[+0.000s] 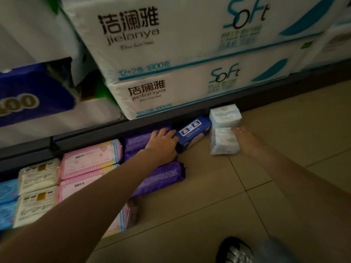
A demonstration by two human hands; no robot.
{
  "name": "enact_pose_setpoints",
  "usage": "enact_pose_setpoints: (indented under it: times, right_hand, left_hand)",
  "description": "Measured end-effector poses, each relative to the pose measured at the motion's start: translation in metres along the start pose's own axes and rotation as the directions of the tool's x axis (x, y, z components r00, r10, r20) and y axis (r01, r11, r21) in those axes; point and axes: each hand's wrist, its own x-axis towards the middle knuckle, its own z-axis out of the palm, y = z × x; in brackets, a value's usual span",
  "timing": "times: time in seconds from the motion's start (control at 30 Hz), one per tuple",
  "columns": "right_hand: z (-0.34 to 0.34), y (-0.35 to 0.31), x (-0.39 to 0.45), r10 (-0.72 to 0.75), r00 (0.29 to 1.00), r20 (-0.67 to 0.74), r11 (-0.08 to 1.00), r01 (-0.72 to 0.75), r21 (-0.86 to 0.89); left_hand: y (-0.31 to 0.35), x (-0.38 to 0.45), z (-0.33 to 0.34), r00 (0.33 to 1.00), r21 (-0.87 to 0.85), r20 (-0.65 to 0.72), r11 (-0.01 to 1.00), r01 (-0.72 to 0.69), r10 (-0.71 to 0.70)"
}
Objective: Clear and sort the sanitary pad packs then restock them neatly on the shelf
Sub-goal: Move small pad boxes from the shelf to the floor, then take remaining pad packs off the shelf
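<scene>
Sanitary pad packs lie in rows on the floor against the shelf base. My left hand [161, 144] curls over the near end of a dark blue pack [193, 132] that lies tilted by the shelf foot. It also overlaps the purple packs [161, 177]. My right hand [247, 140] lies with straight fingers against the right side of a white pack [223, 142]. A second white pack [225, 115] stands just behind it. Pink packs [91, 159], cream packs [39, 172] and light blue packs [7, 190] line up further left.
Large white tissue bales [171, 54] fill the bottom shelf above the dark shelf base [85, 138]. A dark blue tissue bale [32, 93] sits at left. Beige floor tiles [284, 120] spread to the right. A dark shoe [235, 250] shows at the bottom edge.
</scene>
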Motion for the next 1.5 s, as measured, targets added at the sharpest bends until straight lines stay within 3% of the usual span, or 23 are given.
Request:
enact_pose_setpoints:
  times: [0.1, 0.2, 0.27, 0.33, 0.4, 0.5, 0.57, 0.63, 0.7, 0.77, 0.83, 0.9, 1.0, 1.1, 1.2, 1.3, 1.4, 1.43, 1.47, 1.5]
  right_hand:
    - [-0.026, -0.004, -0.003, -0.095, 0.994, 0.059, 0.988, 0.101, -0.113]
    - [-0.076, -0.034, -0.010, -0.106, 0.986, 0.127, 0.987, 0.120, -0.107]
    - [-0.121, -0.064, -0.014, -0.142, 0.990, 0.023, 0.990, 0.143, -0.015]
    - [-0.173, -0.099, -0.022, -0.245, 0.954, -0.172, 0.968, 0.250, 0.008]
    - [-0.229, -0.139, -0.033, -0.364, 0.822, -0.438, 0.926, 0.369, -0.077]
    - [-0.316, -0.202, -0.055, -0.479, 0.481, -0.734, 0.832, 0.516, -0.205]
    - [-0.371, -0.243, -0.077, -0.503, 0.284, -0.816, 0.777, 0.562, -0.283]
    - [-0.417, -0.275, -0.095, -0.486, 0.128, -0.865, 0.759, 0.552, -0.345]
    - [-0.453, -0.295, -0.106, -0.416, 0.050, -0.908, 0.800, 0.495, -0.339]
    - [-0.481, -0.301, -0.104, -0.281, 0.074, -0.957, 0.883, 0.410, -0.227]
    - [-0.501, -0.291, -0.096, -0.057, 0.210, -0.976, 0.948, 0.319, 0.013]
    - [-0.515, -0.272, -0.090, 0.145, 0.285, -0.947, 0.950, 0.226, 0.214]
    - [-0.536, -0.256, -0.081, 0.278, 0.348, -0.895, 0.927, 0.149, 0.345]
    - [-0.556, -0.264, -0.065, 0.399, 0.453, -0.797, 0.823, 0.206, 0.529]
    - [-0.571, -0.272, -0.049, 0.537, 0.516, -0.667, 0.602, 0.320, 0.732]
    - [-0.585, -0.270, -0.040, 0.621, 0.518, -0.589, 0.466, 0.360, 0.808]
    - [-0.590, -0.265, -0.043, 0.657, 0.437, -0.615, 0.457, 0.418, 0.785]
    - [-0.584, -0.265, -0.047, 0.635, 0.377, -0.675, 0.488, 0.481, 0.728]
    - [-0.572, -0.266, -0.050, 0.581, 0.286, -0.762, 0.542, 0.562, 0.625]
    - [-0.556, -0.269, -0.055, 0.493, 0.163, -0.854, 0.602, 0.644, 0.471]
  left_hand:
    - [-0.013, -0.022, -0.009, 0.998, 0.028, -0.067, 1.000, 0.000, 0.002]
    - [-0.035, -0.045, -0.031, 0.985, 0.043, -0.172, 0.999, 0.003, 0.005]
    - [-0.056, -0.065, -0.058, 0.956, 0.024, -0.294, 1.000, -0.018, 0.024]
    - [-0.082, -0.090, -0.091, 0.880, 0.010, -0.467, 0.995, -0.100, 0.093]
    - [-0.115, -0.120, -0.133, 0.784, 0.063, -0.608, 0.992, -0.109, 0.125]
    - [-0.159, -0.178, -0.206, 0.650, 0.093, -0.751, 0.993, -0.073, 0.118]
    - [-0.185, -0.220, -0.250, 0.537, 0.130, -0.835, 0.991, -0.025, 0.123]
    - [-0.204, -0.262, -0.285, 0.466, 0.144, -0.877, 0.989, 0.025, 0.115]
    - [-0.220, -0.292, -0.308, 0.421, 0.106, -0.904, 0.993, 0.055, 0.073]
    - [-0.232, -0.309, -0.321, 0.389, 0.046, -0.921, 0.995, 0.087, 0.008]
    - [-0.240, -0.308, -0.329, 0.374, 0.013, -0.927, 0.993, 0.115, -0.032]
    - [-0.241, -0.298, -0.339, 0.379, 0.022, -0.925, 0.991, 0.132, -0.030]
    - [-0.234, -0.275, -0.358, 0.383, 0.074, -0.924, 0.987, 0.141, 0.015]
    - [-0.223, -0.254, -0.375, 0.368, 0.112, -0.929, 0.982, 0.151, 0.049]
    - [-0.220, -0.244, -0.384, 0.350, 0.110, -0.935, 0.982, 0.150, 0.051]
    - [-0.224, -0.241, -0.390, 0.344, 0.063, -0.939, 0.989, 0.132, 0.014]
    - [-0.225, -0.241, -0.398, 0.309, -0.201, -0.933, 0.980, -0.013, -0.187]
    - [-0.223, -0.243, -0.405, 0.281, -0.352, -0.909, 0.928, -0.125, -0.307]
    - [-0.221, -0.247, -0.413, 0.287, -0.518, -0.848, 0.812, -0.268, -0.446]
    - [-0.218, -0.251, -0.422, 0.356, -0.666, -0.746, 0.618, -0.418, -0.563]
